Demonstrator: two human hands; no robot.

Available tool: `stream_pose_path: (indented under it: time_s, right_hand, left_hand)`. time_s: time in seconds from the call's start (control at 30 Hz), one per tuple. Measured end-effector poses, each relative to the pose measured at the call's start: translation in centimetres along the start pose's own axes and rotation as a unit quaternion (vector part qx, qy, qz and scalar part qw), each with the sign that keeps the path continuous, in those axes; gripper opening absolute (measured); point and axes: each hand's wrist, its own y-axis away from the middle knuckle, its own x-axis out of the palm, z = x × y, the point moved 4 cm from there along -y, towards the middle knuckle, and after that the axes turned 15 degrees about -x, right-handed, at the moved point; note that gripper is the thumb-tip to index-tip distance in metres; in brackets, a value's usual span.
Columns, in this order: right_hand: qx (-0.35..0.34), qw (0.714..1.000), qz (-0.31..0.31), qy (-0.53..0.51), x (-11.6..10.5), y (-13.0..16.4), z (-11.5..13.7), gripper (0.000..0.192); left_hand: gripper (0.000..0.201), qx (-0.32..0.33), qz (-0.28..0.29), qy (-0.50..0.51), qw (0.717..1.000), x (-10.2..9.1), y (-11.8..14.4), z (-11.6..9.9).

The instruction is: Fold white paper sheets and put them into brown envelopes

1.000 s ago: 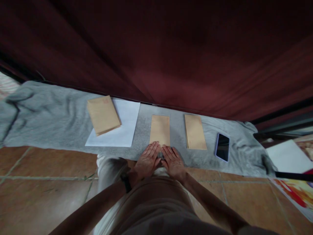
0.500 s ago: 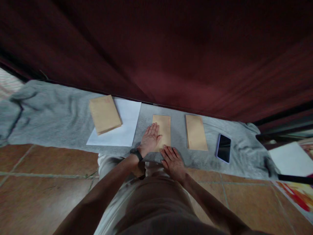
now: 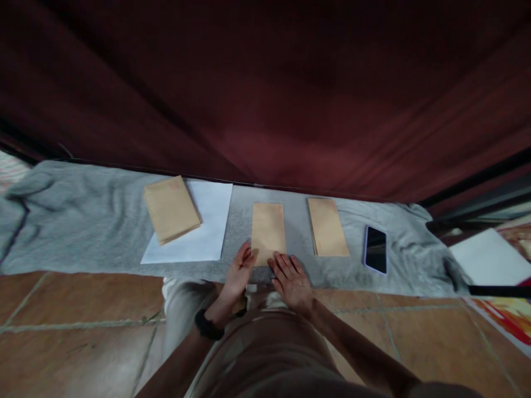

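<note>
Left of my left hand [image 3: 240, 269], a brown paper stack [image 3: 171, 209] lies on a white paper sheet [image 3: 212, 221]. This hand, fingers half curled, is at the near-left edge of a flat, rectangular brown paper envelope [image 3: 268, 228]; I cannot tell if it pinches. My right hand [image 3: 292, 281] lies flat, fingertips at the near-right corner. Right of it are another brown paper stack [image 3: 329, 228] and a purple-rimmed black phone [image 3: 375, 250].

A phone [image 3: 375, 250] lies on grey cloth [image 3: 91, 221].

Home-like room, terracotta floor tiles [image 3: 95, 298], grey blanket [image 3: 91, 221]
</note>
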Motion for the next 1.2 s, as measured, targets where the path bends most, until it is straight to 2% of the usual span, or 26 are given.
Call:
stream_pose_path:
  time_s: [0.1, 0.23, 0.33, 0.47, 0.53, 0.6, 0.67, 0.7, 0.77, 0.83, 0.9, 0.97, 1.03, 1.2]
  right_hand:
    - [0.004, 1.0, -0.007, -0.006, 0.0, 0.0, 0.0, 0.059]
    - [0.024, 0.999, -0.022, -0.022, -0.2, -0.4, 0.3, 0.055]
    - [0.056, 0.997, -0.041, -0.036, -0.5, -1.2, 0.6, 0.056]
    - [0.104, 0.99, -0.069, -0.069, -1.4, -2.8, -0.1, 0.057]
    - [0.142, 0.98, -0.09, -0.106, -2.1, -3.4, -1.0, 0.055]
    - [0.186, 0.958, -0.135, -0.171, -3.0, -3.8, -2.1, 0.05]
    - [0.239, 0.913, -0.208, -0.257, -4.0, -4.0, -3.2, 0.039]
    - [0.269, 0.879, -0.249, -0.304, -4.4, -4.0, -3.7, 0.034]
    - [0.323, 0.792, -0.32, -0.407, -4.6, -3.9, -4.2, 0.031]
    - [0.351, 0.694, -0.368, -0.511, -4.2, -4.0, -3.8, 0.031]
    - [0.359, 0.601, -0.399, -0.592, -3.4, -4.2, -2.9, 0.031]
    - [0.362, 0.533, -0.414, -0.643, -2.5, -4.2, -1.7, 0.032]
    - [0.368, 0.501, -0.408, -0.669, -1.6, -4.2, -0.6, 0.033]
    - [0.4, 0.497, -0.348, -0.687, -0.5, -3.6, -0.1, 0.036]
  left_hand:
    - [0.065, -0.046, -0.014, 0.072, 0.996, -1.1, 0.5, 0.0]
    - [0.059, -0.084, 0.031, 0.067, 0.994, -1.4, 0.7, -1.3]
    - [0.051, -0.07, 0.064, 0.031, 0.995, -0.7, 1.3, -2.7]
    - [0.049, -0.031, 0.081, 0.036, 0.996, 0.3, 2.6, -4.7]
    - [0.051, -0.026, 0.097, 0.047, 0.994, 0.8, 3.3, -5.5]
    - [0.054, -0.027, 0.1, 0.065, 0.992, 1.0, 3.7, -5.8]
    - [0.058, -0.041, 0.082, 0.093, 0.991, 0.9, 3.9, -5.6]
    - [0.059, -0.057, 0.073, 0.107, 0.99, 0.9, 3.8, -5.3]
    - [0.06, -0.104, 0.079, 0.133, 0.983, 1.2, 3.8, -4.3]
    - [0.057, -0.144, 0.112, 0.15, 0.972, 1.9, 3.9, -3.5]
    - [0.055, -0.155, 0.146, 0.16, 0.964, 2.5, 4.1, -3.1]
    - [0.053, -0.141, 0.154, 0.154, 0.966, 3.0, 4.2, -3.0]
    - [0.052, -0.111, 0.137, 0.132, 0.975, 3.2, 4.2, -3.0]
    - [0.054, -0.056, 0.108, 0.06, 0.991, 3.0, 2.5, -2.9]
